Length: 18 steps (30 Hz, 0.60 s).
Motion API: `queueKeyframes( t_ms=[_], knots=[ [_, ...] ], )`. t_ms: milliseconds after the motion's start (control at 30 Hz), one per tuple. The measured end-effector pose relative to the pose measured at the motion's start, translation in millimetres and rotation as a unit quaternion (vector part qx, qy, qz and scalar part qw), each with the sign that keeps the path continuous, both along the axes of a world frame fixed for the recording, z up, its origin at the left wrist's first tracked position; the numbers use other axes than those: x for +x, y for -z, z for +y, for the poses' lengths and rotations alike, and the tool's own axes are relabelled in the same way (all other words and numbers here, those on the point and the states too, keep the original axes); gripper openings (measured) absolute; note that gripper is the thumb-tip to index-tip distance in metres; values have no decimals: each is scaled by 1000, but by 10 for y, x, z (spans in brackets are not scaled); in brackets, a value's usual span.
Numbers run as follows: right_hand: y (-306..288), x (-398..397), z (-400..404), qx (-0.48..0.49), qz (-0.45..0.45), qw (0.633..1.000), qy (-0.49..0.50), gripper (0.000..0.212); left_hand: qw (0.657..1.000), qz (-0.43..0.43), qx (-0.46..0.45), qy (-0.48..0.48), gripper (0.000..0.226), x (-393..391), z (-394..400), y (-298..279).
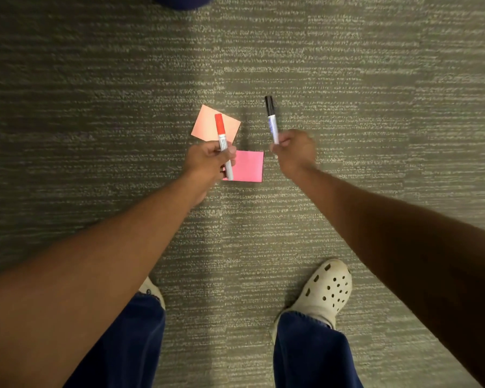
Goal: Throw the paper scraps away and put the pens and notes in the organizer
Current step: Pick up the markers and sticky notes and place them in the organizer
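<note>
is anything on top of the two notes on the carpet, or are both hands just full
Nothing lies on the orange note or pink note. But the left hand holds the red marker and the right hand the black marker.

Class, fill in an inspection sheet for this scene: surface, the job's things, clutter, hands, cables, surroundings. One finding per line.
Surface: grey-green striped carpet.
Job's things: red-capped marker and black-capped marker held off the floor; orange note and pink note lying on the carpet.
Clutter: nothing seen.
Hands: left hand closed on the red-capped marker; right hand closed on the black-capped marker.
Cables: nothing seen.
Surroundings: dark blue object at the top edge; no organizer or bin in view.
</note>
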State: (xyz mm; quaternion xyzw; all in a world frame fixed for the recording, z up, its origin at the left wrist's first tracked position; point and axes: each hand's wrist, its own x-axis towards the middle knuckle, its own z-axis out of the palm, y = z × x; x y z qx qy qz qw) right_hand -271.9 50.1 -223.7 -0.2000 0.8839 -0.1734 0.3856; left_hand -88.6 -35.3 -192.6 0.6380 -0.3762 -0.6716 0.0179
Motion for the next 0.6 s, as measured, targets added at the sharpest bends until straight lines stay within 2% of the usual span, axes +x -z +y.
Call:
queueKeyframes(
  t_ms=[100, 167, 300, 433, 500, 600],
  knots=[
    [-189, 377, -14, -44, -125, 991, 10, 21, 1000, 18, 12, -5, 26, -58, -71, -51],
    [-270, 574, -38, -67, -172, 983, -2, 23, 999, 34, 19, 8, 25, -50, -102, -57],
    [-270, 794, -107, -93, -152, 983, -37, 15, 998, 47, 31, 33, 16, 111, -161, -31],
    [-167, 799, -95, -85, -165, 967, -172, 17, 998, 30, 7, 48, 13, 328, -188, 25],
    [-109, 732, -74, -74, -111, 961, -242, 25, 999, 23, -11, 44, 20, 417, -190, 59],
    [11, 579, -58, -14, 55, 939, -339, 44, 999, 22, 4, 48, 32, 539, -161, 76]
  ],
)
